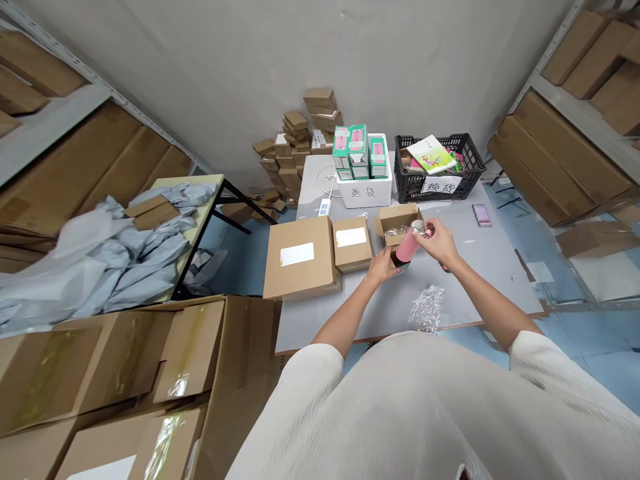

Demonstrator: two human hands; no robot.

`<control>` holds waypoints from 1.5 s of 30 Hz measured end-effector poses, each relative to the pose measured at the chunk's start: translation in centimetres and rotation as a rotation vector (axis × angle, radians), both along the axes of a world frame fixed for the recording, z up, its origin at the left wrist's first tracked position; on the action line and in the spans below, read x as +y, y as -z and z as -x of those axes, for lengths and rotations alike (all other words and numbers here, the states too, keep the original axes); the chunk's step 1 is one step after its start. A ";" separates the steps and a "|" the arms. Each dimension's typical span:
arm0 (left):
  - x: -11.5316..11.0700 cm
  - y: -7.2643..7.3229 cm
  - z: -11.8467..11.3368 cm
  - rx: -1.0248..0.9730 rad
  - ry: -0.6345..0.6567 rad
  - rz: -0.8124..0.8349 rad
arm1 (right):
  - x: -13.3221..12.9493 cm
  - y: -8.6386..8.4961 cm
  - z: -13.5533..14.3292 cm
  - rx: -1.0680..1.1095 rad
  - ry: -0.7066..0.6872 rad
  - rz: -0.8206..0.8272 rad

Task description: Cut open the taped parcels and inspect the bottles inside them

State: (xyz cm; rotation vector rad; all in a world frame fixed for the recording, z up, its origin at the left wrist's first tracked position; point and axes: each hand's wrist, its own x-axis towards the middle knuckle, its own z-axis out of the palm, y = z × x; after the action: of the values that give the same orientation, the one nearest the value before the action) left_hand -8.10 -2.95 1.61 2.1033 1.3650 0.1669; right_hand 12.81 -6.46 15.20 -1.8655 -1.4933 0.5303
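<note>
A pink bottle (408,247) with a silvery top stands tilted, its lower end inside the mouth of a small box (400,265). Around that top the fingers of my right hand (438,241) are closed. My left hand (383,267) grips the small box from its left side. Just behind, an open cardboard box (395,220) has clear wrapping inside it. Crumpled bubble wrap (427,308) lies near the front edge of the table, below my hands. The inside of the small box is mostly hidden.
Two closed cartons, a large one (300,260) and a smaller one (353,243), sit left on the table (360,313). Behind are a white bin (367,193) of green-and-pink boxes and a black crate (440,187). A phone-like object (481,215) lies right.
</note>
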 end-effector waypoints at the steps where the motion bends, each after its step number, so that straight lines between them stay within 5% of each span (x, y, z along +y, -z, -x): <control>1: 0.0 0.0 0.2 -0.004 0.004 -0.007 | 0.2 -0.1 -0.2 0.003 0.009 -0.007; 5: 0.0 -0.9 0.8 -0.050 -0.009 -0.064 | 0.9 -0.7 -0.5 0.010 0.015 -0.024; 10: 0.0 -3.9 1.1 -0.322 -0.083 -0.176 | 1.5 -1.2 -0.4 0.011 0.003 -0.039; 17: -0.2 -6.9 -0.3 -0.437 -0.083 -0.077 | 2.9 -0.7 0.2 0.062 0.026 -0.015; 29: 0.2 -4.7 0.7 -0.945 -0.222 0.272 | 3.2 3.9 0.8 0.686 -0.193 0.150; 37: -0.3 -4.9 0.5 -0.939 -0.141 0.423 | 3.4 3.7 1.5 0.843 -0.234 0.185; 45: -1.2 -6.3 0.1 -0.658 -0.229 0.073 | 3.9 4.3 1.9 0.685 -0.018 0.009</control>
State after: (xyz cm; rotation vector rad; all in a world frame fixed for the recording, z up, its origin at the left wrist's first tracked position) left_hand -8.15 -4.18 7.88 1.6074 1.1649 0.8109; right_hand 10.89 -2.55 10.94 -1.4538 -1.0399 1.0563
